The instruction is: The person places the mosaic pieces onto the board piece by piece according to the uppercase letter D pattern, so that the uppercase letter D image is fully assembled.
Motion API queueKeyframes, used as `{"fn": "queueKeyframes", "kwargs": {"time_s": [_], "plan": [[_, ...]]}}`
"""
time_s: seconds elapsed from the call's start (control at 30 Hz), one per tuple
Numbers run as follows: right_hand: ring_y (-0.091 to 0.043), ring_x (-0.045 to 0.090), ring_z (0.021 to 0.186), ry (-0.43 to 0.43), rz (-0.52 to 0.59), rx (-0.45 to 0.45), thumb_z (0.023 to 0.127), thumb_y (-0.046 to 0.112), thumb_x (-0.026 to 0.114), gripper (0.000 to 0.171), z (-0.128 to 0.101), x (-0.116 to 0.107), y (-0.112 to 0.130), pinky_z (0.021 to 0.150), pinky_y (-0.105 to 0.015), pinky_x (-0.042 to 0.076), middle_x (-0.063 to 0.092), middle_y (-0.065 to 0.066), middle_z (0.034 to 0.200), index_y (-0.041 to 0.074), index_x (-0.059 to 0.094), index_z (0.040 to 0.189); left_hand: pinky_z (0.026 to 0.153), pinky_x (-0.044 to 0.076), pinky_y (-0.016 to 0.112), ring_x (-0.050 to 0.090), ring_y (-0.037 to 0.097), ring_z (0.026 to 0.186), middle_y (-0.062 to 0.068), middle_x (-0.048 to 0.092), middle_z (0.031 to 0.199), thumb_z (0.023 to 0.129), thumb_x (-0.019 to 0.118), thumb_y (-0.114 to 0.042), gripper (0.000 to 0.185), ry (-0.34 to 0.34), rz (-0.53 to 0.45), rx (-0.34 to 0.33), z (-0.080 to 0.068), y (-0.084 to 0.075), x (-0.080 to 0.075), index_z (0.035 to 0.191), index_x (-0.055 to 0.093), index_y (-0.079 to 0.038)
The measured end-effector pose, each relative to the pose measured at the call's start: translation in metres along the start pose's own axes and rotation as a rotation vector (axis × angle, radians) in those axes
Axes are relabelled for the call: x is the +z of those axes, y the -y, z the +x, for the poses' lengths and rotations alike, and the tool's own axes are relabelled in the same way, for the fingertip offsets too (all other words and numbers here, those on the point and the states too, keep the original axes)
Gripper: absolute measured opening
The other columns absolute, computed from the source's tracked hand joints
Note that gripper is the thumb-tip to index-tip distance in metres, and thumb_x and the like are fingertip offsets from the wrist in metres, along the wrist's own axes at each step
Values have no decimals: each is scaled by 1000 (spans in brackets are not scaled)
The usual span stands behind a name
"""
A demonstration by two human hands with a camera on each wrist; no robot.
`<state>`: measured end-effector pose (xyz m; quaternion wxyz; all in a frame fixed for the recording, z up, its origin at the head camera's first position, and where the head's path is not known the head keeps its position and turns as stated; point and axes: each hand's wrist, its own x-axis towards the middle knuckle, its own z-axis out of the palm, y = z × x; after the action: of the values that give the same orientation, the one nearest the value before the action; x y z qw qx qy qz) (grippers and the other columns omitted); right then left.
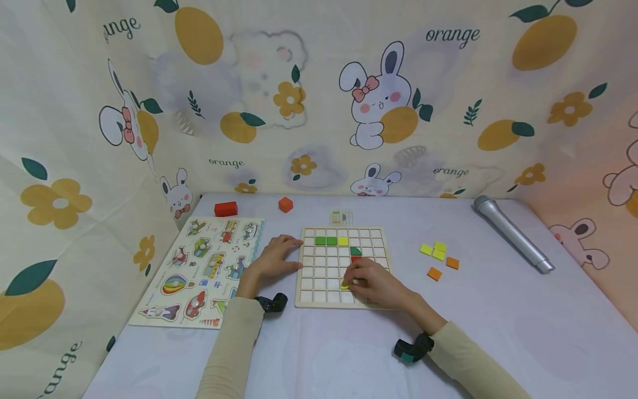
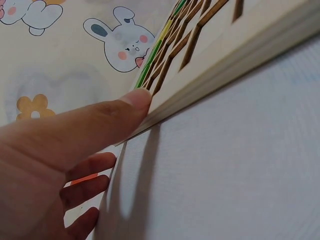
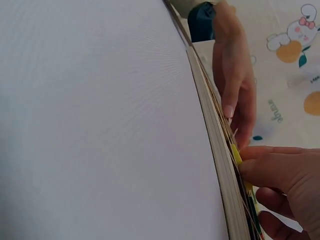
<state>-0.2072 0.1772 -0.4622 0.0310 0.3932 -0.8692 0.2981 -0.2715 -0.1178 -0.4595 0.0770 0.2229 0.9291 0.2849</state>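
Right hand (image 1: 371, 284) pinched yellow tile (image 1: 345, 286) low on grid board (image 1: 319, 288) | left hand (image 1: 275, 257), fingers straight, braced board's 9 o'clock edge | advice: seat tile flat in one cell (keep board steadied) | spare tiles (image 1: 438, 256) at 3 o'clock

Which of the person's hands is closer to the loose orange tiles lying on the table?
Right. The right hand rests on the grid board, nearer the orange tiles; the left hand is at the board's far edge.
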Motion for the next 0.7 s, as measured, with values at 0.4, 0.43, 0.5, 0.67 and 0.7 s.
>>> {"fn": "queueKeyframes", "kwargs": {"time_s": [0.4,0.43,0.5,0.67,0.7], "plan": [[-10,49,87,-12,-24,62,83,16,70,18,1,1,2,73,-23,44,59,9,99,18,69,101,108,29,46,33,26,129,7,41,138,82,71,-32,61,4,-17,-8,0,0,0,136,48,-17],[-10,49,88,-11,-26,69,83,17,70,19,1,1,2,73,-23,45,59,9,99,18,68,102,108,29,46,33,27,129,8,41,138,82,71,-32,61,2,-17,-7,0,0,0,136,48,-16],[-9,49,89,-11,-34,72,83,16,70,19,1,1,2,74,-23,45,59,9,100,18,69,102,108,29,46,33,26,130,7,41,138,82,70,-32,61,5,-15,-10,0,1,0,136,48,-16],[-7,50,94,-16,-44,48,83,14,71,17,1,1,2,80,-26,47,60,10,100,19,70,98,108,29,46,33,26,130,7,41,139,82,70,-32,60,0,-16,-10,0,0,0,136,48,-17],[-7,50,95,-14,-50,42,83,15,71,16,1,0,2,81,-27,47,61,10,101,19,70,99,108,29,46,33,26,130,7,41,139,82,70,-32,61,1,-18,-12,0,0,0,136,48,-17]]}}
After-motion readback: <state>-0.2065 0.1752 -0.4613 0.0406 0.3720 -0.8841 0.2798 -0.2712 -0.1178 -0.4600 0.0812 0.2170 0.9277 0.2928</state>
